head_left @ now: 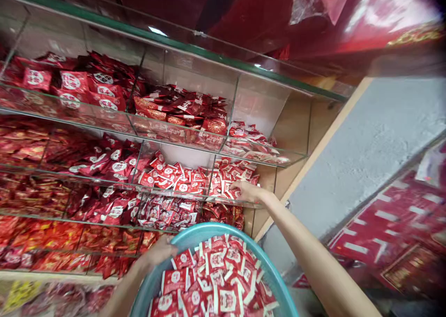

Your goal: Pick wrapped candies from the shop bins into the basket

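A teal plastic basket [273, 267] full of small red and white packets [216, 275] is at the bottom centre. My left hand [160, 251] is closed on the basket's upper left rim. My right hand [244, 190] reaches into a glass shelf compartment at the right end, touching red and white packets [223, 173] there; its fingertips are partly lost among the packets, and whether it grips one cannot be made out.
Glass shelves [195, 144] with upright dividers hold many red packets on the left and ahead. A thick glass shelf edge [139, 28] crosses above. A grey wall [348, 168] and red hanging goods [386, 215] stand on the right.
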The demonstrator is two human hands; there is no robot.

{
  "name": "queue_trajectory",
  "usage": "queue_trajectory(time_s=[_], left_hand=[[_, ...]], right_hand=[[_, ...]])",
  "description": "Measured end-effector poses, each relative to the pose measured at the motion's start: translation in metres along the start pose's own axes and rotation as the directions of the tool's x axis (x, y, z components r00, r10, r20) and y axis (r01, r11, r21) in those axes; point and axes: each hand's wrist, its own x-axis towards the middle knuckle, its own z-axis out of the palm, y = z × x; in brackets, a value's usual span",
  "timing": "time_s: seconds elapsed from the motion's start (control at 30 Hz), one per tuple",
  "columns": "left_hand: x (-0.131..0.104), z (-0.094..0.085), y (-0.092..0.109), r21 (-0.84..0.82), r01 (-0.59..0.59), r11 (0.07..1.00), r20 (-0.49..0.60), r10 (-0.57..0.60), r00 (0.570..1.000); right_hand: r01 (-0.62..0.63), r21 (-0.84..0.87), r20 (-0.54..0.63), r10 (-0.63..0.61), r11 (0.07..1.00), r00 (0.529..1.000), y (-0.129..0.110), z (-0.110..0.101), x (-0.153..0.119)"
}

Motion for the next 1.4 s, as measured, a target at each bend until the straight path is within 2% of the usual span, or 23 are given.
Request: queue_trajectory(time_s=[0.2,0.33,0.57,0.7,0.9,1.27,1.4], left_hand=[[0.001,0.002,0.0,-0.043,0.021,0.999,0.007,-0.021,1.0],[0.005,0.003,-0.005,-0.066,0.032,0.997,0.002,-0.032,0.999],[0.008,0.003,-0.01,-0.098,0.03,0.995,0.013,-0.029,0.999],[0.009,0.003,-0.011,-0.098,0.031,0.995,0.01,-0.03,1.0],[0.012,0.003,-0.013,-0.094,0.045,0.995,-0.009,-0.046,0.999],[0.011,0.003,-0.014,-0.098,0.032,0.995,-0.001,-0.033,0.999],[0.008,0.003,-0.009,-0.103,0.039,0.994,-0.007,-0.04,0.999]], right_hand=[[-0.027,-0.022,0.001,0.027,0.999,1.0,0.002,0.001,-0.001],[-0.058,-0.041,-0.045,0.056,0.997,0.997,-0.002,0.001,-0.003],[-0.086,-0.011,-0.243,0.081,0.996,0.967,-0.008,-0.013,-0.007],[-0.117,-0.017,-0.352,0.103,0.993,0.93,-0.011,-0.009,0.0],[-0.201,-0.088,-0.277,0.17,0.976,0.946,-0.021,0.007,0.011],[-0.284,-0.127,-0.279,0.241,0.95,0.93,-0.028,0.005,0.009],[-0.262,-0.142,-0.318,0.207,0.955,0.925,-0.027,0.005,0.005]])
